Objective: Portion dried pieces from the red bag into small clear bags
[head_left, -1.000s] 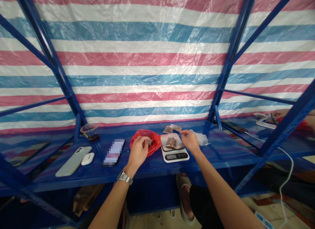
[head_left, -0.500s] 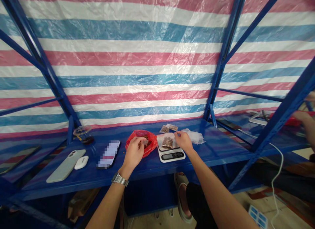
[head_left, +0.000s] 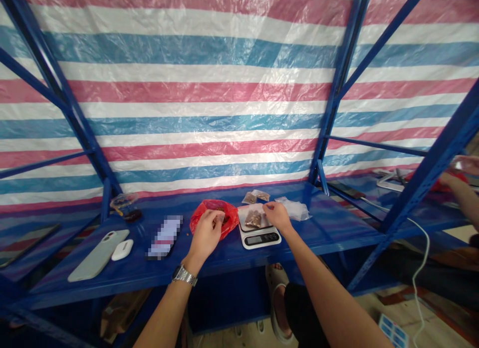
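Left hand [head_left: 205, 231]: centre of the frame, at the mouth of the red bag [head_left: 234, 221], fingers drawn narrow; what they grip cannot be told.
Right hand [head_left: 277, 216]: right of centre, at the right edge of the white scale [head_left: 262, 240], fingertips close together; whether they hold anything is unclear.
Red bag: centre, open, with brown pieces [head_left: 226, 218] inside.
Filled packet [head_left: 253, 218]: on the scale, lower centre, clear with brown contents.
2 small packets [head_left: 250, 198]: above the scale in the frame.
Clear bags [head_left: 295, 209]: right of the right hand.
Surface [head_left: 337, 226]: blue, across the lower half.
Lower left: pale phone [head_left: 98, 257], white case [head_left: 122, 250], phone with lit screen [head_left: 164, 237].
Far right: a co-worker's forearm [head_left: 463, 192].
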`<control>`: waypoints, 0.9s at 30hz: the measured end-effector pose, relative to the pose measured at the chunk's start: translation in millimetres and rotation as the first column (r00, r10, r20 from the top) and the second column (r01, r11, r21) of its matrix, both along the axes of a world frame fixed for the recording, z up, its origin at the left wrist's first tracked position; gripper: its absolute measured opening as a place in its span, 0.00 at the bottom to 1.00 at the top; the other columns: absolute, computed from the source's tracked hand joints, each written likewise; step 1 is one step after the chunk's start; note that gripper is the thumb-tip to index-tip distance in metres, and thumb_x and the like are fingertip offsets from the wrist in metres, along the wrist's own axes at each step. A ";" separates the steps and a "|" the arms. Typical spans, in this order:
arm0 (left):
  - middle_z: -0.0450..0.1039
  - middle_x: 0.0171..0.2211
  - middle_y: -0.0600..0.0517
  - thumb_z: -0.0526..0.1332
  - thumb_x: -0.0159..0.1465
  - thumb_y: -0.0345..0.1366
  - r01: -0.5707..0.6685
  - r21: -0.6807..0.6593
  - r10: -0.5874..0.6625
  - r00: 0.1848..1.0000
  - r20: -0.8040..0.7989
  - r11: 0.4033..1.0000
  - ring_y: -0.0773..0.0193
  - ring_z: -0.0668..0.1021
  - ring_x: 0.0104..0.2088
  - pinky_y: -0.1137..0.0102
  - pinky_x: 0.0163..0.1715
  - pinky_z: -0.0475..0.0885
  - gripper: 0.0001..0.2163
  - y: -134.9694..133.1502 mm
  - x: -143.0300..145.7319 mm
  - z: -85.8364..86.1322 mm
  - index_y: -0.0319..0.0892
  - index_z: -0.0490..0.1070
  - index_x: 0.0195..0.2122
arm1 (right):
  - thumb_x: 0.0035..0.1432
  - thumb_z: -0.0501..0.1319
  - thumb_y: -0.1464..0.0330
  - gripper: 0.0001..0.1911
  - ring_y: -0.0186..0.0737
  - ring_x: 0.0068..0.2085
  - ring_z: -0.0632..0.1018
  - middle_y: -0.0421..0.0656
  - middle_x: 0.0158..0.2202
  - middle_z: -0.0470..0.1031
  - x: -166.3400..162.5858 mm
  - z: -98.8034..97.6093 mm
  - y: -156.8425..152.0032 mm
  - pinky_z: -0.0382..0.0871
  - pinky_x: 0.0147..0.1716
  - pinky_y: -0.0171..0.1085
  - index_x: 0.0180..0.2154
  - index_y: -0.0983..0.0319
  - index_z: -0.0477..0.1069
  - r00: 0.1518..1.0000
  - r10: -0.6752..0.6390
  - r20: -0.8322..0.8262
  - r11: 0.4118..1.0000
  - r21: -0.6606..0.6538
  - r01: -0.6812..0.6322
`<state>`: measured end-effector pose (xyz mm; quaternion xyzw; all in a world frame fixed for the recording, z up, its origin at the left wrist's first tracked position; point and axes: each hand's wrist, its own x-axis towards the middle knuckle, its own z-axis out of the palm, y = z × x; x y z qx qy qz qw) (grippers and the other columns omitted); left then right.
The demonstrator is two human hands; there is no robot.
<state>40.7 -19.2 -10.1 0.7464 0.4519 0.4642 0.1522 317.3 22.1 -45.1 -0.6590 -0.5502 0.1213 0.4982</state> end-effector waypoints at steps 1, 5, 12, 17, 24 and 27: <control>0.79 0.42 0.48 0.54 0.69 0.33 0.001 0.003 -0.001 1.000 0.009 1.000 0.59 0.80 0.43 0.63 0.48 0.75 0.11 1.0 0.9 -1.4 0.46 0.77 0.40 | 0.56 0.62 0.61 0.11 0.47 0.35 0.82 0.46 0.28 0.82 -2.1 4.2 -0.7 0.73 0.37 0.40 0.28 0.59 0.79 0.999 0.036 -0.022 0.999 0.017 -0.036; 0.79 0.46 0.46 0.60 0.69 0.39 -0.011 0.003 0.011 0.992 0.128 1.000 0.60 0.80 0.44 0.65 0.45 0.76 0.11 6.2 7.8 -7.6 0.44 0.76 0.49 | 0.61 0.57 0.57 0.15 0.45 0.40 0.82 0.45 0.36 0.83 -21.3 25.9 -10.2 0.74 0.43 0.40 0.33 0.59 0.77 0.972 0.218 -0.084 0.970 0.125 -0.207; 0.83 0.42 0.47 0.61 0.68 0.47 0.277 -0.190 -0.202 0.919 0.338 0.942 0.58 0.83 0.42 0.66 0.43 0.78 0.15 1.1 27.5 0.9 0.41 0.78 0.45 | 0.62 0.61 0.55 0.15 0.41 0.37 0.79 0.43 0.35 0.80 -69.1 39.6 -28.1 0.71 0.39 0.38 0.36 0.60 0.75 0.869 0.451 -0.206 0.879 0.273 -0.391; 0.84 0.41 0.47 0.62 0.66 0.49 0.214 -0.188 -0.113 0.891 0.440 0.958 0.54 0.84 0.42 0.64 0.45 0.78 0.17 5.3 29.3 1.3 0.40 0.80 0.45 | 0.60 0.64 0.57 0.16 0.40 0.35 0.78 0.42 0.36 0.79 -81.6 34.5 -23.8 0.69 0.36 0.37 0.44 0.60 0.74 0.836 0.480 -0.267 0.864 0.307 -0.398; 0.84 0.41 0.47 0.62 0.67 0.48 0.208 -0.173 -0.112 0.889 0.445 0.963 0.54 0.84 0.42 0.64 0.45 0.78 0.17 10.9 27.2 -3.3 0.40 0.80 0.44 | 0.58 0.61 0.63 0.09 0.35 0.30 0.71 0.39 0.35 0.74 -93.1 41.0 -28.1 0.66 0.32 0.36 0.39 0.59 0.70 0.843 0.489 -0.225 0.846 0.358 -0.395; 0.84 0.40 0.46 0.62 0.67 0.49 0.207 -0.158 -0.116 0.884 0.453 0.966 0.53 0.84 0.41 0.63 0.44 0.78 0.17 9.2 27.5 -1.9 0.40 0.80 0.44 | 0.59 0.60 0.63 0.10 0.35 0.29 0.70 0.39 0.35 0.73 -97.9 44.6 -32.5 0.66 0.32 0.37 0.42 0.59 0.68 0.841 0.490 -0.230 0.845 0.362 -0.393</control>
